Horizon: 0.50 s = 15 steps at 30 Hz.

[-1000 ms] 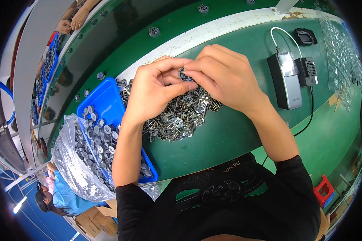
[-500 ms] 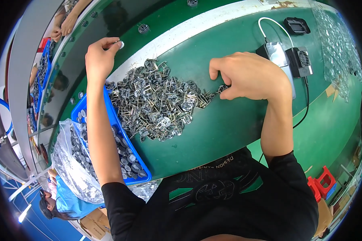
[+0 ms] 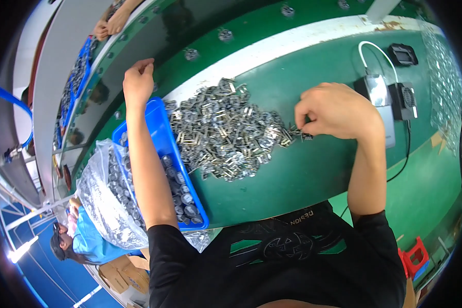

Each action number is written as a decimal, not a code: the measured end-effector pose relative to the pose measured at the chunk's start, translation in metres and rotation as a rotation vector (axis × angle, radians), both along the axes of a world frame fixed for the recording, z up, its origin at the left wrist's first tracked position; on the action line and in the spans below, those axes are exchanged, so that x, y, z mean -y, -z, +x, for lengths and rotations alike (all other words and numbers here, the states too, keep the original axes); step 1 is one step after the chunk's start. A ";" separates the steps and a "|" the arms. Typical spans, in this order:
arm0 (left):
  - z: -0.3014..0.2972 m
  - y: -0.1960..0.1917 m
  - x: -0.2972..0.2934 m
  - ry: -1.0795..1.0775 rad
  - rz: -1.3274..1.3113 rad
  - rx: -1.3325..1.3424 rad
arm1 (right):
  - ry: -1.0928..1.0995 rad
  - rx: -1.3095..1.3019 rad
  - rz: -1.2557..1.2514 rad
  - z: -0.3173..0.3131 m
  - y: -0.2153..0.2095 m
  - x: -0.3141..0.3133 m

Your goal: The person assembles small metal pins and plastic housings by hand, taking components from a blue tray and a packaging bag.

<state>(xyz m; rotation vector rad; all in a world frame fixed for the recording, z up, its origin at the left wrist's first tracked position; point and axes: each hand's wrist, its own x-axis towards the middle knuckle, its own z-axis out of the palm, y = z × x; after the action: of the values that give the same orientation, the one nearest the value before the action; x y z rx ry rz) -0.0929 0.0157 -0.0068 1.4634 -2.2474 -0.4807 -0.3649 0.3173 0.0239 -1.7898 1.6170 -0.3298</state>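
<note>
My left hand (image 3: 138, 84) is stretched out over the dark green conveyor belt at the far left. Its thumb and fingers are pinched together; what they hold, if anything, is hidden. My right hand (image 3: 339, 110) hovers low over the table, right of a big heap of small metal-pinned parts (image 3: 226, 133). Thumb and forefinger of that hand close at the heap's thin right end, on a small dark part with metal pins (image 3: 307, 136). Beneath my left forearm stands a blue bin (image 3: 199, 208) with round grey parts (image 3: 182, 190) in it.
Single round parts (image 3: 225, 35) lie spaced along the belt. A clear plastic bag (image 3: 100, 190) of grey parts rests beside the bin. On the right are a cabled device (image 3: 379, 92), a black tray (image 3: 403, 54) and bubble wrap (image 3: 441, 87). Another person's hands (image 3: 113, 23) work across the belt.
The small silver part at my left fingertips no longer shows there. My right thumb and forefinger have come together at the heap's edge. The whole view has shifted, and parts on the belt have moved.
</note>
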 end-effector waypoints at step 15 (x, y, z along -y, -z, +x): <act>0.005 -0.030 -0.051 0.205 0.514 -0.449 | 0.262 0.237 -0.739 0.024 0.014 0.021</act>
<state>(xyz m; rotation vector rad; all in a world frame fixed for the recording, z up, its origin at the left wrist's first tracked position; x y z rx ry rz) -0.0879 0.0670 0.0236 1.1756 -1.9898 -1.3849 -0.3414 0.2963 0.0101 -1.9315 1.6719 -1.3512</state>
